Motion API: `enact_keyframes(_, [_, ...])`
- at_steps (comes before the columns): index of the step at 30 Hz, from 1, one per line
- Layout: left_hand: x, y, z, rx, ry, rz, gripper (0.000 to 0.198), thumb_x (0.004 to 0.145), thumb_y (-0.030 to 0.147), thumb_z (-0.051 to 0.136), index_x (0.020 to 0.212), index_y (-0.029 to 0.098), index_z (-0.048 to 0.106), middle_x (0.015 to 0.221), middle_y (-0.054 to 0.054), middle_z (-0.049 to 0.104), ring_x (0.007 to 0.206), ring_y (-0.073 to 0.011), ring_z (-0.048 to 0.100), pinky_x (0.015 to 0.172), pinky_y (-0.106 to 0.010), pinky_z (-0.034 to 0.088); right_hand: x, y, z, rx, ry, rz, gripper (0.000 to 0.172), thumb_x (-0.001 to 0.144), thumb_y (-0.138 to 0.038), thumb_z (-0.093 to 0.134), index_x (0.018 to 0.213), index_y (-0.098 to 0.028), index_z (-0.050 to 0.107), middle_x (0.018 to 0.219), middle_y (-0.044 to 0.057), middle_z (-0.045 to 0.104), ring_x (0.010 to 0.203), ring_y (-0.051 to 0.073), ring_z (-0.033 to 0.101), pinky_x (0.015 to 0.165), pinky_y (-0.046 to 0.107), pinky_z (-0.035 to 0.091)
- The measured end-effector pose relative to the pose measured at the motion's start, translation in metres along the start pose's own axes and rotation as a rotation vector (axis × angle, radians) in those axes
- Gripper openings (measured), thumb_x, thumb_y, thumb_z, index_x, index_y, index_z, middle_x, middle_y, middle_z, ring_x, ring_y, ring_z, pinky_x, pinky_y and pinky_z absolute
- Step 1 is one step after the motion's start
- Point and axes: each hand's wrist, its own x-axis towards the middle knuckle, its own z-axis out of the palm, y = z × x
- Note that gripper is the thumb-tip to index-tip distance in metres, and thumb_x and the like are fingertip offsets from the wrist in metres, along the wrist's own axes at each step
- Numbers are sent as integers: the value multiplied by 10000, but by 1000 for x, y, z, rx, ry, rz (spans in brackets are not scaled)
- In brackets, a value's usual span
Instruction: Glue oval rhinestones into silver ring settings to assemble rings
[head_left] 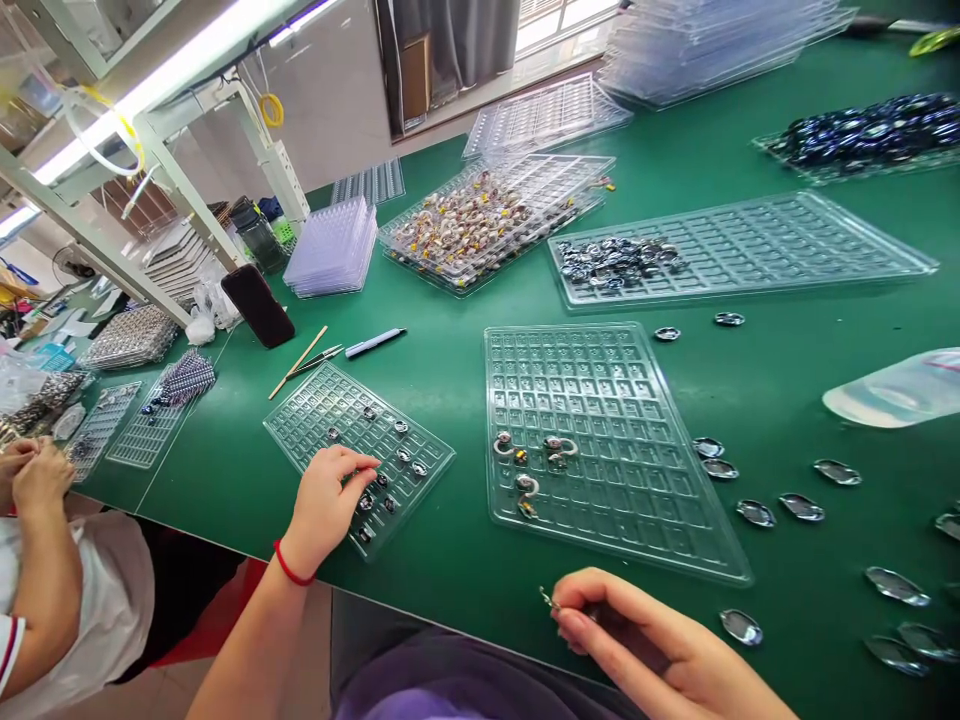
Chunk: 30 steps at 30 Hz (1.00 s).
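My left hand [330, 505], with a red band at the wrist, reaches over a small clear compartment tray [300, 420]. Its thumb and forefinger are slightly apart, close above a small dark metallic piece [382, 480]; several similar pieces lie in that tray. My right hand [637, 630] is closed at the front edge of the table, pinching a small shiny metal piece [549, 600] whose tip pokes out between the fingertips. Beyond it sits a larger clear tray [600, 420] holding three curved white, dark and yellow pieces, one being this curved piece [528, 495].
Oval glassy dark pieces [802, 507] are scattered at right beside a clear plastic bag [900, 390]. Trays with heaped parts [450, 230] stand at the back. A phone [259, 305], pen [375, 342], tweezers [319, 360] and stick [298, 362] lie left. Another person's hands [41, 475] work at far left.
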Motion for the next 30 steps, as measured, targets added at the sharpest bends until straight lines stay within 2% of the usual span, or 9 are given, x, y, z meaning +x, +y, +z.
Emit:
enact_keyframes(5, [5, 3, 4, -65, -53, -60, 136, 766, 125, 717, 787, 245, 777, 815, -26, 689, 864, -238, 623, 855, -403, 471, 0, 1, -3, 46, 59, -49, 247, 917, -428, 541, 815, -224, 636, 686, 6, 613, 565, 122, 589, 505, 158, 528])
enact_keyframes(8, [0, 10, 4, -152, -30, -112, 100, 802, 151, 671, 793, 210, 751, 859, -49, 704, 870, -234, 633, 859, -403, 483, 0, -3, -3, 60, 71, -126, 168, 918, -355, 555, 826, -235, 628, 702, -5, 620, 578, 114, 606, 523, 144, 534])
enact_keyframes(10, [-9, 19, 6, -236, -44, -148, 91, 836, 209, 647, 858, 187, 732, 864, -61, 726, 811, -218, 664, 785, -372, 527, 2, -9, 0, 42, 90, -192, 108, 919, -290, 559, 839, -246, 617, 725, -13, 623, 606, 107, 617, 544, 135, 532])
enact_keyframes(13, [-28, 37, 17, -477, -191, -243, 144, 817, 291, 688, 878, 166, 722, 717, -35, 727, 651, -182, 698, 621, -290, 560, 5, -20, 9, 2, 112, -303, 87, 916, -187, 558, 889, -258, 600, 792, -16, 627, 694, 97, 630, 622, 132, 532])
enact_keyframes(16, [-46, 55, 30, -965, -394, -497, 175, 727, 286, 803, 828, 152, 750, 681, -18, 721, 622, -144, 704, 624, -235, 554, 8, -29, 16, -8, 101, -415, 155, 913, -112, 531, 940, -252, 589, 828, -9, 602, 727, 86, 615, 663, 141, 529])
enact_keyframes(18, [-54, 63, 36, -1135, -455, -587, 181, 689, 243, 846, 827, 153, 772, 733, -21, 737, 657, -123, 705, 662, -210, 548, 9, -32, 19, -20, 103, -457, 185, 909, -85, 516, 967, -245, 589, 835, -4, 585, 716, 80, 602, 651, 140, 524])
enact_keyframes(23, [-61, 69, 40, -1251, -532, -600, 271, 641, 124, 875, 898, 164, 798, 778, -25, 766, 657, -83, 665, 637, -156, 505, 9, -31, 19, -37, 97, -457, 206, 903, -66, 511, 984, -238, 591, 840, 3, 574, 717, 82, 598, 634, 138, 520])
enact_keyframes(30, [-64, 68, 44, -1263, -524, -614, 265, 626, 122, 882, 875, 174, 809, 798, -37, 779, 662, -100, 663, 642, -181, 510, 5, -32, 19, -35, 107, -447, 206, 894, -63, 515, 968, -233, 604, 819, 11, 584, 702, 92, 604, 611, 150, 527])
